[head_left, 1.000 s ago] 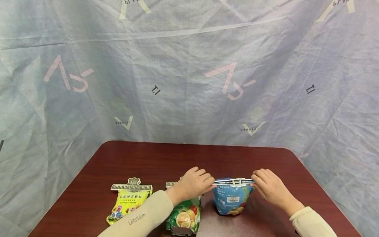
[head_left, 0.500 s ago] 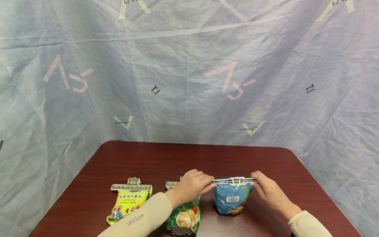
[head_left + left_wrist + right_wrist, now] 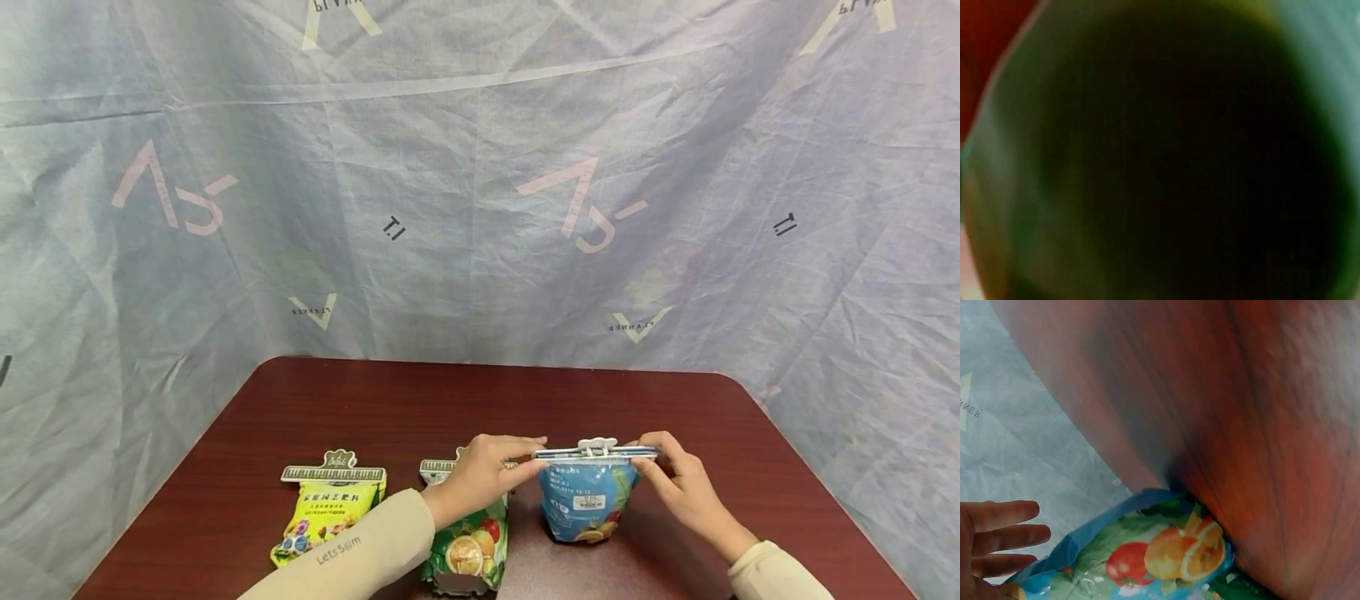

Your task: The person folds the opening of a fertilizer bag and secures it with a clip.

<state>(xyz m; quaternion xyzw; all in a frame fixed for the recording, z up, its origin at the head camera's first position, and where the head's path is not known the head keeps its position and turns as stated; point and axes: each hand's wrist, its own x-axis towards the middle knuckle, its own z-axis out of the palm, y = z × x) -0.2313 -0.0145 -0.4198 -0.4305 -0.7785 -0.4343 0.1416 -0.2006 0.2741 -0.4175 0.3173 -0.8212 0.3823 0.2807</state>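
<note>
A blue pouch (image 3: 588, 504) with fruit printed on it stands upright on the table in the head view. A long bag clip (image 3: 592, 454) with a white handle lies along its top edge. My left hand (image 3: 483, 471) holds the clip's left end between fingers and thumb. At the other end, my right hand (image 3: 678, 479) pinches the clip, thumb on the near side. The right wrist view shows the pouch's fruit side (image 3: 1166, 550) and several outstretched fingers (image 3: 1010, 539) of the right hand beside it. The left wrist view is mostly dark and blurred.
Left of the pouch lies a green fruit-printed bag (image 3: 468, 550) with a clip on top, partly covered by my left arm. Farther left is a yellow bag (image 3: 330, 504), also clipped. Grey printed cloth (image 3: 450, 208) hangs behind the dark red table (image 3: 420, 400).
The clip's white handle has tipped upward and the clip has shifted slightly right. The fingers of my left hand have straightened over its end. The pouch stays in place.
</note>
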